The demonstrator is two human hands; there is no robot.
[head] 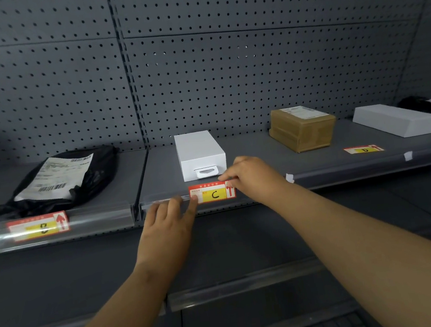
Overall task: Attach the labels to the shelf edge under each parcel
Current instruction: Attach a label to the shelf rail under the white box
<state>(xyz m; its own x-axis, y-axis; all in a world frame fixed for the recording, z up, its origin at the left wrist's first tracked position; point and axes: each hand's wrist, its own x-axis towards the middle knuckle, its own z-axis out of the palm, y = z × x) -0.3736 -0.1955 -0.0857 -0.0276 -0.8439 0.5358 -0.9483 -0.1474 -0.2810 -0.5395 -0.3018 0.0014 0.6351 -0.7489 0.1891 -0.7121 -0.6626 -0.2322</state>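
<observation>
Grey pegboard wall (224,67) stands behind, and a lower shelf (232,242) with a clear front strip (237,287) lies below

Bagged parcel (56,180) laid centre left, label B (37,226) seated below it, box (199,151) placed mid-frame, label C (212,193) below, carton (302,128) right.

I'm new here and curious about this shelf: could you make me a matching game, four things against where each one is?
1 black bag
2 label C
3 brown box
4 label D

a lying flat on the shelf top
b pinched by the right hand at the shelf edge
c far left, behind label B
d right of the white box with a tab

Pairs: 1-c, 2-b, 3-d, 4-a
</observation>
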